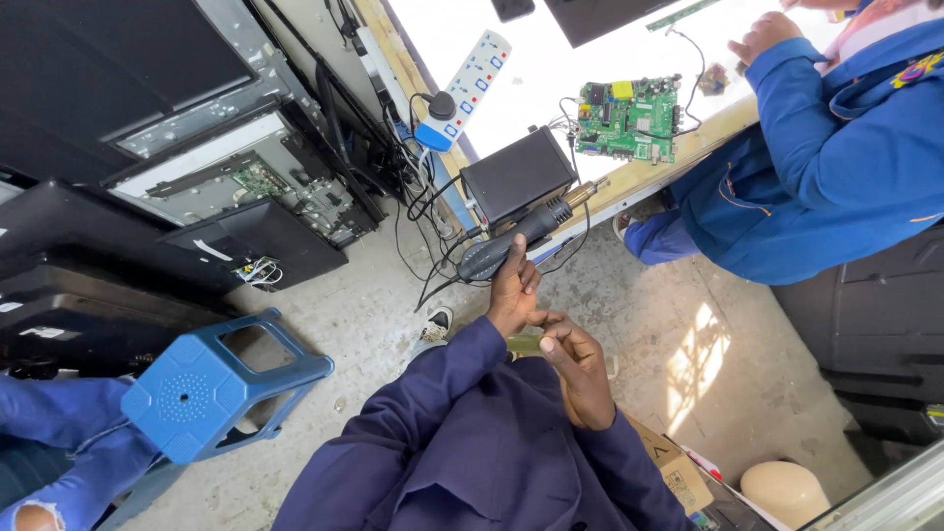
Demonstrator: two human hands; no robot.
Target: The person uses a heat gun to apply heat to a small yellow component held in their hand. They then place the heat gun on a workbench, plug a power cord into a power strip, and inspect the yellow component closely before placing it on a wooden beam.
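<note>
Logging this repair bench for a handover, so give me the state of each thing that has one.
hot-air tool: held up in the left hand, nozzle toward the bench
small green object: pinched in the right hand
power strip: one plug in
circuit board: bare, flat on the bench, wires attached
blue stool: tipped on its side

Left hand (513, 295): closed round the handle of the hot-air tool (526, 236), nozzle reaching the bench edge.
Right hand (575, 359): just right of and below the left hand, pinching a small flat piece (524, 344).
Box unit (518, 175): on the bench (551, 69), just behind the tool.
Circuit board (629, 120): right of the box unit.
Power strip (464, 88): left of the box unit.
Stool (221, 383): on the floor, well left of both hands.
Co-worker's hand (762, 37): on the bench, right of the circuit board.
</note>
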